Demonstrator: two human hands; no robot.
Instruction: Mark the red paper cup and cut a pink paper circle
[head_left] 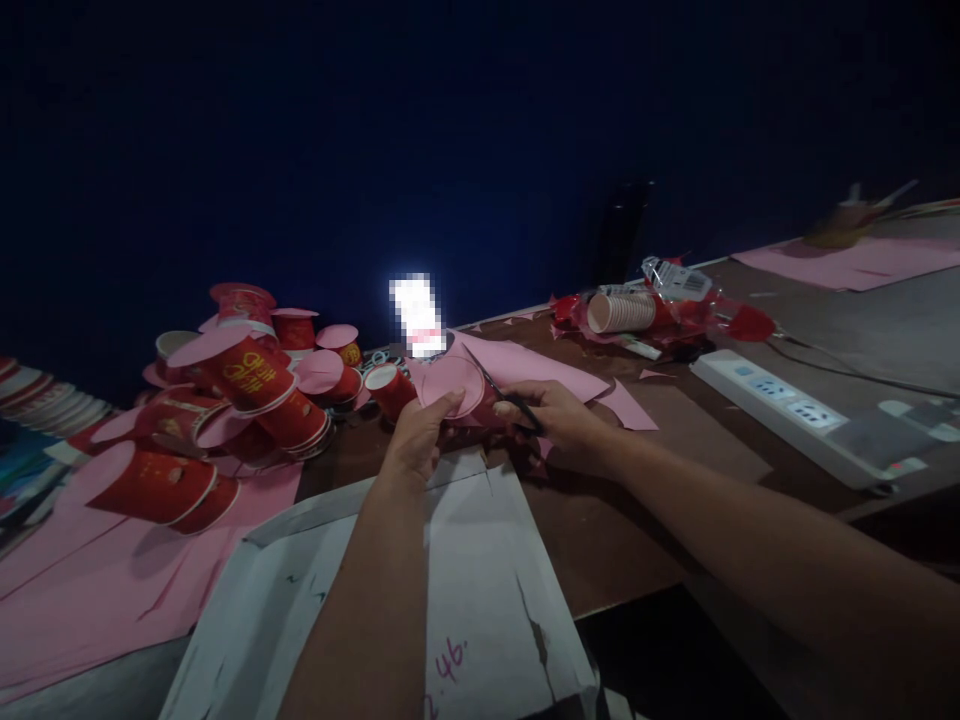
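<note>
My left hand [420, 432] pinches a piece of pink paper [450, 382] by its near edge, thumb on top. A curved line is drawn on that paper. In my right hand [555, 410] is a pair of scissors [527, 414] with dark handles, the fingers wrapped round them. The blades point up and left, alongside the right edge of the drawn curve. Just left of my left hand lies a red paper cup [388, 390] on its side. Behind the hands, more pink paper [532, 362] lies on the brown table.
Red paper cups [255, 370] with pink discs on their ends are heaped at left. A lit, blurred-out screen [417, 315] stands behind the paper. At right are a stack of cups [621, 312] in plastic and a white power strip [787, 410]. A white box [487, 560] lies under my forearms.
</note>
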